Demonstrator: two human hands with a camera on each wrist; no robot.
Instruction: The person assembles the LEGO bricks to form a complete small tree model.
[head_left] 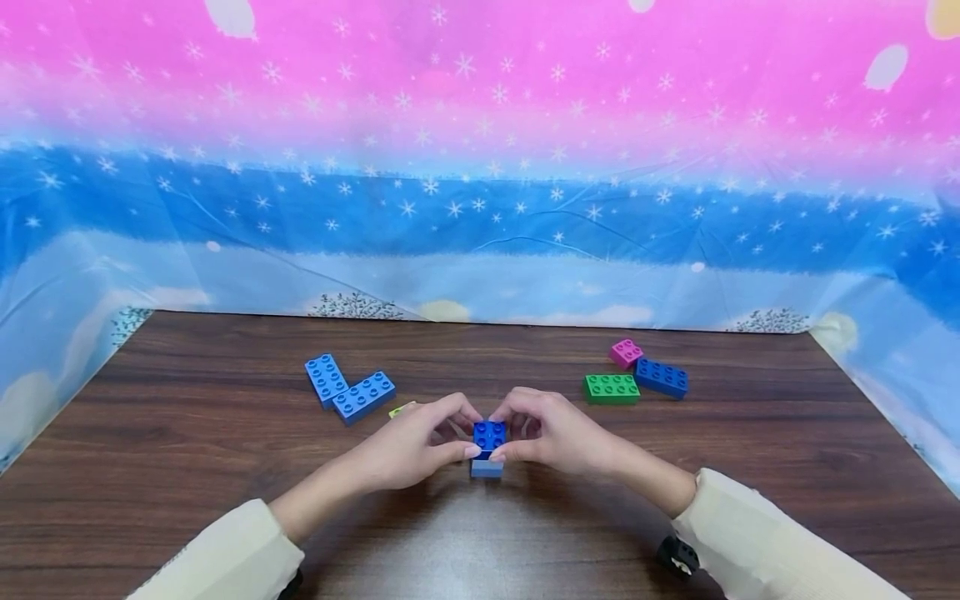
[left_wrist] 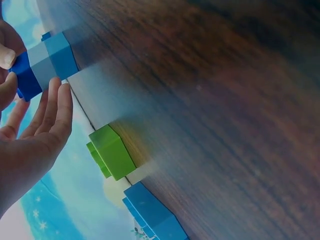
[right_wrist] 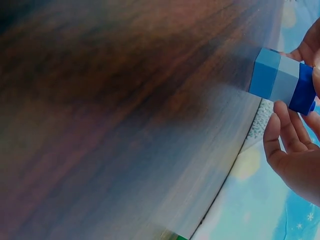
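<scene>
Both hands meet at a small stack of building bricks in the middle of the table. On top is a dark blue brick (head_left: 490,435), studs up, above a pale grey-blue brick (left_wrist: 42,64) and a mid-blue brick (left_wrist: 62,54) at the bottom. My left hand (head_left: 411,442) pinches the dark blue brick from the left, thumb at its near side and index finger at its far side. From the right, my right hand (head_left: 558,435) pinches the same brick in a mirrored way. In both wrist views the other fingers extend beside the stack.
Left of the stack, a lime green brick (left_wrist: 114,152) is partly hidden by the left hand in the head view. Two light blue bricks (head_left: 365,397) lie farther left. Back right are a pink brick (head_left: 626,354), a green brick (head_left: 611,389) and a dark blue long brick (head_left: 662,377).
</scene>
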